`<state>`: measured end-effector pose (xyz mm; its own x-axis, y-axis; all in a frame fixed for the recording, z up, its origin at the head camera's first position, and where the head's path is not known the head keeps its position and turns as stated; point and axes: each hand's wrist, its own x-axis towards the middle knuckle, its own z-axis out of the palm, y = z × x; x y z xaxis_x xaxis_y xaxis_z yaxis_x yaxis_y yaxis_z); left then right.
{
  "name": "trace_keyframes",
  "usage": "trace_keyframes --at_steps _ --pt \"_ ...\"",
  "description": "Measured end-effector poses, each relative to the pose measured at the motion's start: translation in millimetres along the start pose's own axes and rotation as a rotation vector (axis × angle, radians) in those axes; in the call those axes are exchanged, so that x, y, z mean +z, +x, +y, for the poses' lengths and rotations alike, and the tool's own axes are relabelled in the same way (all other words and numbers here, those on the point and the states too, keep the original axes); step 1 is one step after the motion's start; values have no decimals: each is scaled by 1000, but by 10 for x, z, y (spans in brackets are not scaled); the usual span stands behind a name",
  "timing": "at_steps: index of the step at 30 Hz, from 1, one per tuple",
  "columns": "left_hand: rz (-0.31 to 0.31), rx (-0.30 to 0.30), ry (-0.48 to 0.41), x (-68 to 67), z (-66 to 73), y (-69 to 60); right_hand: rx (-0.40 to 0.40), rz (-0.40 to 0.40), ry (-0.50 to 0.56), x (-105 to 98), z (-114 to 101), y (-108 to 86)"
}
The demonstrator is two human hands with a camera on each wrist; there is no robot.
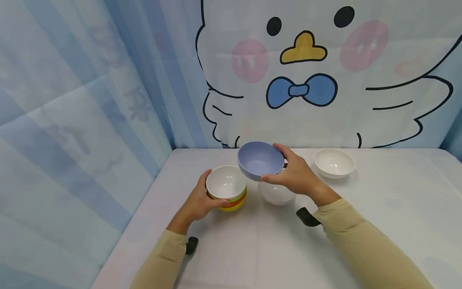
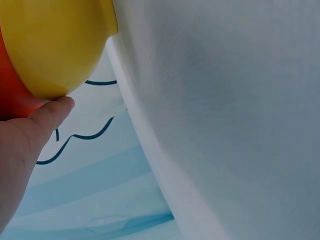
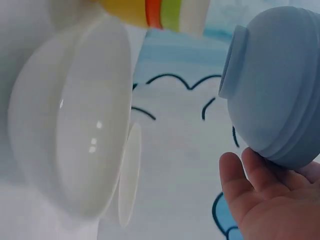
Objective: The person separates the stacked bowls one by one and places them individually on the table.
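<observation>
My left hand [image 1: 200,200] grips a stack of nested bowls by its side, thumb near me and fingers round the far left. A white bowl [image 1: 226,182] tops the stack; green and orange ones show beneath it, with a yellow bowl [image 2: 55,45] lowest. My right hand [image 1: 301,176] pinches a blue bowl [image 1: 260,158] by its right side, thumb on the near rim. That bowl is held in the air, tilted, just right of the stack. In the right wrist view the blue bowl [image 3: 280,80] shows its outside and foot ring, apart from the bowls below.
Partly hidden under my right hand, a white bowl [image 1: 276,195] stands on the white table [image 1: 231,257]. Another white bowl [image 1: 334,163] is farther right, near the back edge. Behind the table hangs a cartoon-printed curtain [image 1: 299,124]; a striped blue curtain [image 1: 72,160] borders the left.
</observation>
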<state>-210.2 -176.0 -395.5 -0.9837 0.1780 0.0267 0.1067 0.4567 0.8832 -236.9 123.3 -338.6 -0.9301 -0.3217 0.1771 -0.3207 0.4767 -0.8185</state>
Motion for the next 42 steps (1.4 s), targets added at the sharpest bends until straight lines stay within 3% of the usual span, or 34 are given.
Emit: trace_keyframes --at_steps 10,20,35,42 --pt "-11 0 8 -9 -1 -15 59 53 -113 -430 364 -331" --pt "-14 -6 7 -3 3 -19 151 68 -217 -712 767 -716" --pt "-20 2 -1 1 -23 4 192 35 -344 -827 1025 -957" --pt "-20 13 -6 8 -22 5 183 3 -345 -776 1079 -974"
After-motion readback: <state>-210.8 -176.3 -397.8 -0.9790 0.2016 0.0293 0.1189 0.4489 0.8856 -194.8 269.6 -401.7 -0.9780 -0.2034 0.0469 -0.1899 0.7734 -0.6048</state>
